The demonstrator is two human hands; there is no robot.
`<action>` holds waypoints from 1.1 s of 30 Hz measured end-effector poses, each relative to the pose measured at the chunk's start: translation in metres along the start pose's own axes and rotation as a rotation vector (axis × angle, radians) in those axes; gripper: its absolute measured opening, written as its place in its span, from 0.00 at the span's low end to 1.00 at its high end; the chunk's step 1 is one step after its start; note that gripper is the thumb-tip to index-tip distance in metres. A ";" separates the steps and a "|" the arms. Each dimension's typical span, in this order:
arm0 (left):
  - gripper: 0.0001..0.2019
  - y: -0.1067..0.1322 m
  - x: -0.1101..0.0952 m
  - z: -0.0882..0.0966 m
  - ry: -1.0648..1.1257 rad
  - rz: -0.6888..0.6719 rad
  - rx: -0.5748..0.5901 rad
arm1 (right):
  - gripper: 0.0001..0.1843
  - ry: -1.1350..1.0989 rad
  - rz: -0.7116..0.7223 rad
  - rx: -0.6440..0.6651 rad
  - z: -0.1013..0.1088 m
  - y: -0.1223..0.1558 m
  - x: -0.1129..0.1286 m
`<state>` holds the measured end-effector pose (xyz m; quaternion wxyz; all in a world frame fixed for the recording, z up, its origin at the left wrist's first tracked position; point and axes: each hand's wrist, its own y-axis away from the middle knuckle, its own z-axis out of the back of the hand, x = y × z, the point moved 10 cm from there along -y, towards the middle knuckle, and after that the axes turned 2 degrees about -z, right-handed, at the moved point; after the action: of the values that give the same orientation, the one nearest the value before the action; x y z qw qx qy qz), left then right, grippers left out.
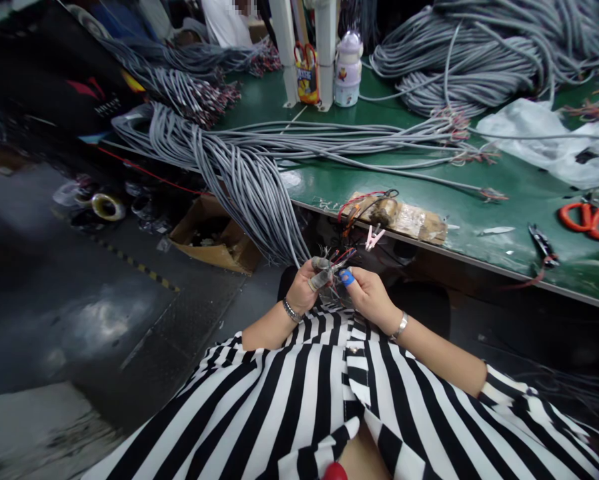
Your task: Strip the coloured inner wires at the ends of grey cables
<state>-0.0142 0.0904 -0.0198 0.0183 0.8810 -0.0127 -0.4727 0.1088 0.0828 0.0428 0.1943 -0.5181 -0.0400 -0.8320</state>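
My left hand (303,288), with grey covers on thumb and finger, is closed around the stripped end of a grey cable. Close beside it, my right hand (372,297), a blue wrap on its thumb, pinches at the thin loose wires (337,270) of that end. Which single wire it holds is too small to make out. A bundle of grey cables (249,180) drapes off the table edge toward my left hand. Just above my hands, a pale pink clip (374,237) hangs by the table edge below a taped wooden block (404,219) with red and black leads.
On the green table (329,183) lie red-handled scissors (589,220), small cutters (543,247), a plastic bag (544,140) and coiled grey cables (479,60). A bottle (348,70) stands by a white post (325,60). A cardboard box (214,233) sits below, at left.
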 end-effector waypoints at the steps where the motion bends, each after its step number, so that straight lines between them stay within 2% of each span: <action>1: 0.21 0.001 0.001 0.000 -0.001 0.005 -0.002 | 0.22 0.021 0.019 0.012 -0.001 0.000 0.003; 8: 0.19 -0.003 0.000 0.007 -0.060 -0.045 -0.070 | 0.22 0.158 0.228 0.050 -0.003 0.009 0.035; 11: 0.20 -0.009 -0.008 0.022 -0.054 -0.114 -0.208 | 0.25 0.128 0.446 0.201 -0.018 0.022 0.060; 13: 0.20 -0.012 -0.012 0.029 -0.051 -0.141 -0.249 | 0.27 0.044 0.491 0.317 -0.027 0.027 0.064; 15: 0.20 -0.012 -0.013 0.028 -0.061 -0.139 -0.199 | 0.30 -0.106 0.330 0.307 -0.023 0.018 0.046; 19: 0.22 -0.006 -0.008 0.019 -0.083 -0.100 -0.057 | 0.35 -0.511 -0.200 0.102 -0.008 0.004 -0.022; 21: 0.21 -0.003 -0.006 0.016 -0.090 -0.085 -0.006 | 0.32 -0.663 -0.338 0.063 -0.010 0.006 -0.038; 26: 0.18 -0.001 -0.001 0.012 -0.117 -0.062 0.039 | 0.28 -0.818 -0.440 0.062 -0.019 0.009 -0.030; 33: 0.16 0.000 -0.002 0.007 -0.181 -0.085 0.103 | 0.27 -0.852 -0.529 -0.031 -0.017 0.005 -0.032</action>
<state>-0.0206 0.0904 -0.0220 -0.0484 0.8342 -0.0014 -0.5494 0.1091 0.0823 0.0061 -0.0646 -0.7870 -0.2333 -0.5676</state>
